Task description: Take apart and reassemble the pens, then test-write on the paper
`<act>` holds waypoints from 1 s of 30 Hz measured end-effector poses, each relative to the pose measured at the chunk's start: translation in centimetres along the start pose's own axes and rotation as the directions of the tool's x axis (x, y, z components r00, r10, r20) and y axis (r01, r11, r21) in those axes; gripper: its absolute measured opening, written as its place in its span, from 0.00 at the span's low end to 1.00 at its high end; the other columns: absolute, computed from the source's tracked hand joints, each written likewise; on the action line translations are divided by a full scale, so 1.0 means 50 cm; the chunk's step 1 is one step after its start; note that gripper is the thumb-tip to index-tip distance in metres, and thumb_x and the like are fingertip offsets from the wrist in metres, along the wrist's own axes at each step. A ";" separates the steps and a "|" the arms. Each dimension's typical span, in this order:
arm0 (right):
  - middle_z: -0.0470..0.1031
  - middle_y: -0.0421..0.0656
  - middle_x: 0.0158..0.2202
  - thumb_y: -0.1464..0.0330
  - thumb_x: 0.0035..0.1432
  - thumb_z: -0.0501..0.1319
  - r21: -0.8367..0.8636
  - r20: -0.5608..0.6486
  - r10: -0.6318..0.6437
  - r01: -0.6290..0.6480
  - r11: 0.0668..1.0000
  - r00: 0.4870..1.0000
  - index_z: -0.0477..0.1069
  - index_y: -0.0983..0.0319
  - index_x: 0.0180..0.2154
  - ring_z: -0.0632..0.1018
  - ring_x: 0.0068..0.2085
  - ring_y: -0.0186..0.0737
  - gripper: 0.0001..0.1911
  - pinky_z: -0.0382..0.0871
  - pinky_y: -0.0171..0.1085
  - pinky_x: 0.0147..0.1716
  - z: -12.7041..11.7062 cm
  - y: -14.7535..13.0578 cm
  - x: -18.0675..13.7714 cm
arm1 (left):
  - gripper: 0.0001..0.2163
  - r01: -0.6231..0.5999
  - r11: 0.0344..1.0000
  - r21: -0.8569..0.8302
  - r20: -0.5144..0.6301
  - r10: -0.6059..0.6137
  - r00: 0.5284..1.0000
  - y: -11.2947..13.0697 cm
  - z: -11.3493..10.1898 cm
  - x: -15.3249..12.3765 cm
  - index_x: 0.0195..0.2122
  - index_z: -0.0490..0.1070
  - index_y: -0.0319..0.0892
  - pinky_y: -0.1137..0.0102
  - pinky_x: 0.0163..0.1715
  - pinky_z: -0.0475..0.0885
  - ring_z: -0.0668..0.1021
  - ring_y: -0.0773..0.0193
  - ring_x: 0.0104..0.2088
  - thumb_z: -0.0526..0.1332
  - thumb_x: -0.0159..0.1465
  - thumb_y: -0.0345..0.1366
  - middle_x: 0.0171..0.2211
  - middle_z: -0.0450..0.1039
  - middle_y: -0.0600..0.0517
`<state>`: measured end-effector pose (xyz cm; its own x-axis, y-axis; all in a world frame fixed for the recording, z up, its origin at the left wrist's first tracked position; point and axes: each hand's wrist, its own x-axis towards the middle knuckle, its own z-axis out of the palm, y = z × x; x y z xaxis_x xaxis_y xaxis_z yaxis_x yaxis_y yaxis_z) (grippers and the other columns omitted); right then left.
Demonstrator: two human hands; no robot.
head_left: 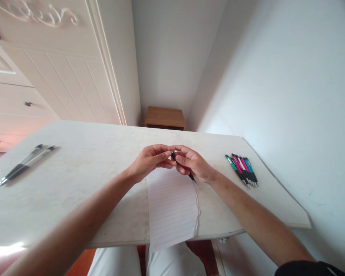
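Left hand: the left hand [155, 158] is over the far end of the paper [172, 207], thumb and fingertips closed at the upper end of a dark pen, apparently to steady that end.
Right hand: the right hand [194, 163] meets it there, fingers touching the other's, and is clamped around the pen's middle; I take this as a grip that gives firm control of the barrel.
Dark pen: the dark pen [191, 176] is held above the far end of the paper, slanting, its tip pointing down toward the paper's right side. A fleck of magenta shows near the top; the fingers hide much of the rest.
Paper: lined, ragged along its right edge, it lies lengthwise before the person, its near end overhanging the table [74, 165] above the lap, probably to keep it close.
Colourful pens: well to the right of the paper, the colourful pens [243, 170] lie side by side in a tight row, tips toward the person, seemingly grouped for tidiness.
Grey pens: well to the left of the paper, two grey pens [17, 170] lie with tips together, perhaps set aside as a separate pair.
Wooden stand: beyond the paper, past the table's far edge, is a wooden stand [163, 115].
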<state>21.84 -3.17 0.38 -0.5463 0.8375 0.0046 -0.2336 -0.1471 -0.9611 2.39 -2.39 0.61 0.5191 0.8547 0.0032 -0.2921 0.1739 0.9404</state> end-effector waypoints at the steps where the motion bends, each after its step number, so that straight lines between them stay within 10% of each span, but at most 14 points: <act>1: 0.70 0.38 0.32 0.64 0.59 0.65 0.058 -0.018 0.019 -0.018 0.998 1.000 0.69 0.61 0.50 0.68 0.21 0.24 0.18 0.53 0.25 0.15 0.000 -0.005 0.000 | 0.16 -0.006 1.000 0.007 -0.014 0.006 1.000 0.001 0.002 0.000 0.45 0.75 0.37 0.68 0.38 0.76 0.81 0.62 0.34 0.69 0.59 0.40 0.35 0.79 0.47; 7: 0.62 0.33 0.21 0.56 0.65 0.55 0.416 -0.048 0.145 -0.113 0.902 0.988 0.73 0.65 0.40 0.52 0.15 0.23 0.19 0.44 0.26 0.13 -0.014 -0.032 -0.002 | 0.15 -0.058 0.989 0.134 -0.264 0.092 0.960 0.010 -0.016 0.011 0.40 0.75 0.38 0.69 0.32 0.75 0.79 0.64 0.30 0.69 0.55 0.41 0.40 0.78 0.46; 12: 0.55 0.32 0.17 0.63 0.63 0.52 0.542 -0.110 0.096 -0.021 0.840 0.989 0.73 0.66 0.38 0.51 0.16 0.27 0.16 0.44 0.27 0.13 -0.025 -0.036 -0.003 | 0.11 0.067 0.788 0.612 -0.473 0.297 0.829 -0.004 -0.085 0.034 0.35 0.76 0.39 0.68 0.31 0.72 0.78 0.61 0.29 0.62 0.55 0.40 0.32 0.78 0.48; 22: 0.51 0.30 0.16 0.65 0.59 0.51 0.591 -0.149 -0.022 0.107 0.799 0.989 0.71 0.65 0.43 0.47 0.16 0.28 0.16 0.42 0.27 0.12 -0.029 -0.042 -0.007 | 0.12 0.046 0.343 0.938 -0.192 0.407 0.893 -0.025 -0.113 0.034 0.37 0.77 0.42 0.65 0.42 0.71 0.77 0.58 0.35 0.54 0.60 0.36 0.37 0.79 0.47; 30: 0.52 0.30 0.16 0.67 0.56 0.50 0.565 -0.107 -0.033 0.088 0.821 0.994 0.71 0.65 0.44 0.46 0.16 0.29 0.17 0.42 0.27 0.12 -0.029 -0.035 -0.004 | 0.14 -0.003 0.239 0.971 -0.084 0.353 0.932 -0.028 -0.114 0.034 0.38 0.78 0.42 0.63 0.43 0.70 0.76 0.56 0.38 0.53 0.61 0.35 0.39 0.77 0.46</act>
<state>23.54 -2.32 1.66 -0.4494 0.8933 0.0065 -0.6939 -0.3444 -0.6324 -0.92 1.61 -2.64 0.3132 0.8989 0.3063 0.7087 -0.4360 0.5546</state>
